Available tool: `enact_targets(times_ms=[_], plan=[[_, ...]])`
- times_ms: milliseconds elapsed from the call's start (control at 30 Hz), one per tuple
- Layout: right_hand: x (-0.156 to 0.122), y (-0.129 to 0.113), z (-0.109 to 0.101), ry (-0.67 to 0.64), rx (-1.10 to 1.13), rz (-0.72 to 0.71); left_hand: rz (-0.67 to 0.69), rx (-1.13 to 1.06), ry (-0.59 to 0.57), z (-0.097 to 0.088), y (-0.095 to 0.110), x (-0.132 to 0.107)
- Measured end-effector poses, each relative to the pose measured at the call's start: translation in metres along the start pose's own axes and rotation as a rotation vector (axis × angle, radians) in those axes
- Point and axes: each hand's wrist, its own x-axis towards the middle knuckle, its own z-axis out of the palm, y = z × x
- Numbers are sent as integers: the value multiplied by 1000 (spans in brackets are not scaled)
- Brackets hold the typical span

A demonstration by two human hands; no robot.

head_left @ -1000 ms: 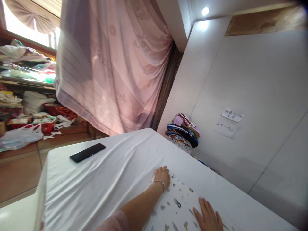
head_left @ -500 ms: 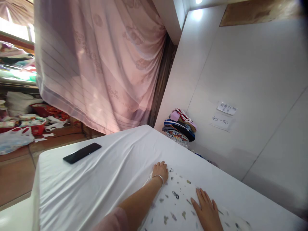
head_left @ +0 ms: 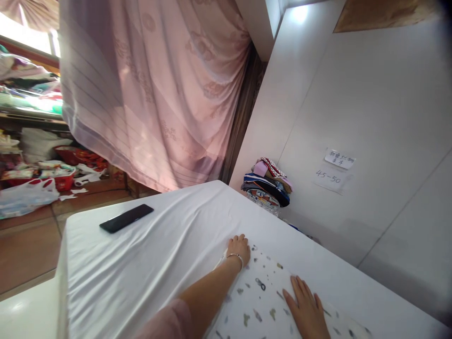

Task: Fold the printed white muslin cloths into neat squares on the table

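A white cloth with a scattered print of small dark and olive motifs (head_left: pixel 259 301) lies spread on the white-covered table. My left hand (head_left: pixel 239 249), a bracelet at its wrist, rests palm down at the cloth's far left corner, fingertips pointing away from me. Flat on the printed cloth, to the right and nearer to me, lies my right hand (head_left: pixel 305 306) with thumb and fingers apart. Neither hand has lifted any fabric. The near part of the cloth runs out of view at the bottom.
A black phone (head_left: pixel 126 218) lies on the wrinkled white table cover (head_left: pixel 155 249). Folded clothes (head_left: pixel 268 181) are stacked beyond the far edge, by the white wall (head_left: pixel 370 103) with paper signs. A pink curtain (head_left: pixel 158 89) hangs behind. Bags and a red basket (head_left: pixel 65 181) stand left.
The whole view has shifted slightly, so the surroundings sit a little farther right. Both hands stay at the same places on the printed cloth.
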Motion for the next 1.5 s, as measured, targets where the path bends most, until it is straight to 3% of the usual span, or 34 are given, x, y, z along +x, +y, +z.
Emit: enact_targets(times_ms=[667, 767, 867, 1033, 1233, 1500], plan=[[0, -19, -34, -197, 25, 124, 8, 1, -12, 0, 1, 2], [6, -31, -45, -208, 35, 156, 11, -13, -28, 1, 1, 3], [14, -53, -52, -168, 32, 98, 1, -30, -31, 2, 1, 4], [23, -81, -44, -182, 43, 17, -73, -68, -3, 3, 2, 5], [21, -77, -32, -175, 57, 14, -197, -164, -23, 1, 0, 14], [20, -78, -35, -150, 84, 12, -326, -280, -225, -19, -22, 39]])
